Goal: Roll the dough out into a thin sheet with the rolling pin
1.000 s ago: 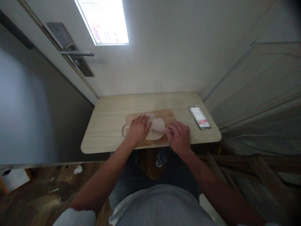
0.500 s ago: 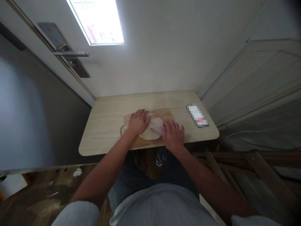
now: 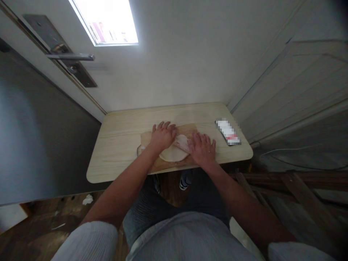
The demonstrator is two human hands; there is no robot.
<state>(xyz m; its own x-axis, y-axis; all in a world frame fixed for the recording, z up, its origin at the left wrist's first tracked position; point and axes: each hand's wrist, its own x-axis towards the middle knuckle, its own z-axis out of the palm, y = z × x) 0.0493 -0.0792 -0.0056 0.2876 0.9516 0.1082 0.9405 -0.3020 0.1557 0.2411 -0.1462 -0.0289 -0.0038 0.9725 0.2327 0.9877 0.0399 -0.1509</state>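
both l hand (image 3: 163, 137) & r hand (image 3: 202, 149) hide pts of dough (image 3: 172, 154).

rested left hand (image 3: 164, 136) and right hand (image 3: 202, 148) palm-down at opposite ends of a rolling pin (image 3: 183, 145), over flattened dough (image 3: 172, 155) on a wooden cutting board (image 3: 189, 127); had a smartphone (image 3: 228, 132) farther right on the table (image 3: 119, 136).

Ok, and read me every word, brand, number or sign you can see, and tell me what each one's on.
No text can be read here.
Phone: its face is pixelated, so anything on it is unreadable.
Door window: pinkish shapes in the glare, too blurred to tell whether they include text.
Door lock plate, cutting board: no lettering that I can make out.
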